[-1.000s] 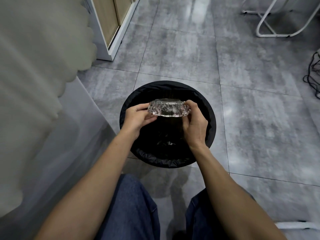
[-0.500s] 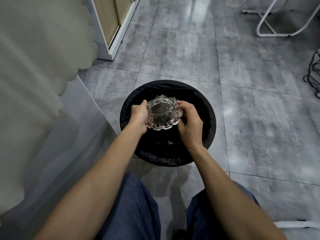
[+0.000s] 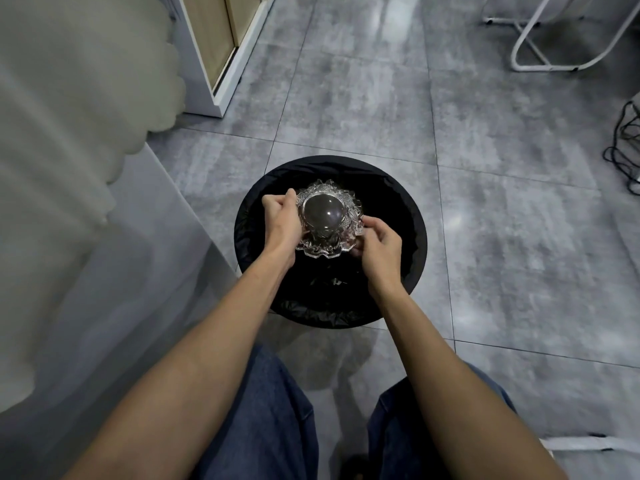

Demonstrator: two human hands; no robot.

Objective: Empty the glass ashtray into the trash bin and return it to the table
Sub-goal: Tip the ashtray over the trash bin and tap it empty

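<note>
A clear glass ashtray (image 3: 327,218) with a scalloped rim is held upside down over the round trash bin (image 3: 408,233), its smooth base facing up at me. My left hand (image 3: 281,221) grips its left edge and my right hand (image 3: 379,242) grips its lower right edge. The bin stands on the grey floor tiles and is lined with a black bag. What lies inside the bin is too dark to make out.
A table under a pale cloth (image 3: 69,168) stands close on the left. A white cabinet (image 3: 214,50) is at the back left, a white metal frame (image 3: 540,53) at the back right, black cables (image 3: 623,147) at the right edge. My knees are below the bin.
The ashtray was seen side-on one second ago; both hands have tipped it over until its base faces up, staying above the bin.
</note>
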